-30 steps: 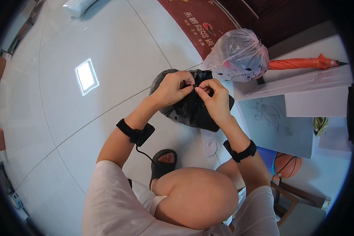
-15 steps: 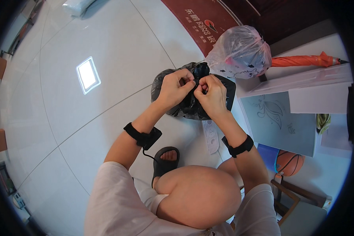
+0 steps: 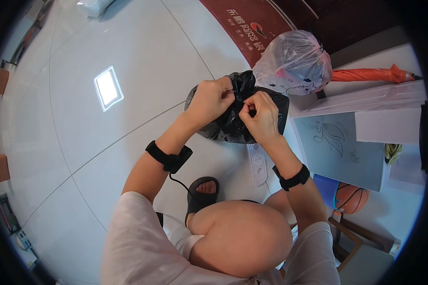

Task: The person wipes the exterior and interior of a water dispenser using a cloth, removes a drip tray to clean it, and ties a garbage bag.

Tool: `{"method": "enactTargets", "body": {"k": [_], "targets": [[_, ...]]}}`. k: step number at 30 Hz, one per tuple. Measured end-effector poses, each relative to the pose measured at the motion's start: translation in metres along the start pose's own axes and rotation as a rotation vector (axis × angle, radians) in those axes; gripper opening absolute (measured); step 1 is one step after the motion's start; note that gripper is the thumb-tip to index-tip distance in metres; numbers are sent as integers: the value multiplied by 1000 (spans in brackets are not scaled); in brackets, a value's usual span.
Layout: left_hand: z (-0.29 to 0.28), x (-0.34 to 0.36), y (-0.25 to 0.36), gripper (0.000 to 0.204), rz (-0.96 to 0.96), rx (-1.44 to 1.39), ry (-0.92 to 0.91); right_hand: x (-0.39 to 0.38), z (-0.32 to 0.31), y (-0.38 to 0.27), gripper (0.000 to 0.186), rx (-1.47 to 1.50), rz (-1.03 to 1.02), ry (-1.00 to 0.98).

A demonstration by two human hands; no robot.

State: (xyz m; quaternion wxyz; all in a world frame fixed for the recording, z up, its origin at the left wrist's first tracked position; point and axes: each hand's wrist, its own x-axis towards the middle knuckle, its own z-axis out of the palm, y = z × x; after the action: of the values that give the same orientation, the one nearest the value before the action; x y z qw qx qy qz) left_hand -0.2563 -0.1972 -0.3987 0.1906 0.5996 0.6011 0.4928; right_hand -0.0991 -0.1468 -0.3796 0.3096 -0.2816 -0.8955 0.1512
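Observation:
A filled black plastic bag (image 3: 238, 128) rests on the tiled floor in front of me, its gathered top standing up in crumpled folds. My left hand (image 3: 211, 99) pinches the bag's top from the left, fingertips partly hidden in the folds. Just to the right of it, my right hand (image 3: 264, 116) grips the black plastic with bent fingers and thumb. The exact shape of what lies between the fingertips is hard to make out. Directly behind the black bag sits a translucent pinkish bag (image 3: 297, 64) with contents inside.
A red mat (image 3: 223, 16) lies beyond. At right are an orange umbrella (image 3: 366, 76), white boxes (image 3: 387, 126), a grey panel with a line drawing (image 3: 318, 166), basketball (image 3: 352, 199) and wooden chair (image 3: 347, 232). A white perforated plastic piece (image 3: 257, 171) is beside my slippered foot (image 3: 202, 192).
Both hands have shifted slightly away from me and moved a little apart at the fingertips, still gripping plastic. The bag's gathered top stands farther back and higher in the view.

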Motion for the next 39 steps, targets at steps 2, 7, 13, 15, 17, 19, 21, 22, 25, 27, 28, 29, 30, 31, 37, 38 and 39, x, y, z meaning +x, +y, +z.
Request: {"method": "enactTargets", "body": {"k": [2,7,13,15,17,19,21,22,25,27,28,29,30,31,37,38,39], "targets": [[2,-2,-5,8,-218,-236,-31,-5,1,-2,14,76,86,31],[2,-2,3,7,-88,-217,-56,3,-6,-13,15,177,198,1],[11,-4,-4,6,-263,-340,20,8,-4,-9,15,-137,-102,-6],[14,-3,-6,7,-366,-405,80,5,-5,-8,10,-57,-117,77],[12,-3,-11,8,-467,-469,145,1,-6,-12,8,191,54,101],[4,-3,-15,8,-469,-498,70,-2,-8,-12,5,492,251,116],[5,-4,-8,8,-395,-499,22,0,-12,-8,6,571,274,117],[4,-4,-4,9,-320,-495,-24,2,-13,-9,7,653,295,117],[2,-5,-4,10,-330,-494,-77,10,-22,-13,8,962,504,39],[1,-4,-3,10,-328,-495,-81,10,-22,-12,12,915,599,-23],[1,-3,-2,9,-336,-499,-86,7,-20,-8,12,915,599,-22],[2,-2,0,8,-344,-504,-92,3,-18,-4,13,585,494,-50],[5,-2,2,8,-343,-504,-94,0,-17,0,14,256,384,-77],[7,-3,3,7,-365,-532,-74,0,-14,-3,13,171,272,8],[14,-5,-13,5,-345,-488,36,14,-29,-2,26,820,815,218],[15,-4,-12,7,-282,-441,9,12,-30,5,16,855,825,175],[15,-5,-10,12,-224,-349,-1,9,-30,11,16,853,825,177]]}}
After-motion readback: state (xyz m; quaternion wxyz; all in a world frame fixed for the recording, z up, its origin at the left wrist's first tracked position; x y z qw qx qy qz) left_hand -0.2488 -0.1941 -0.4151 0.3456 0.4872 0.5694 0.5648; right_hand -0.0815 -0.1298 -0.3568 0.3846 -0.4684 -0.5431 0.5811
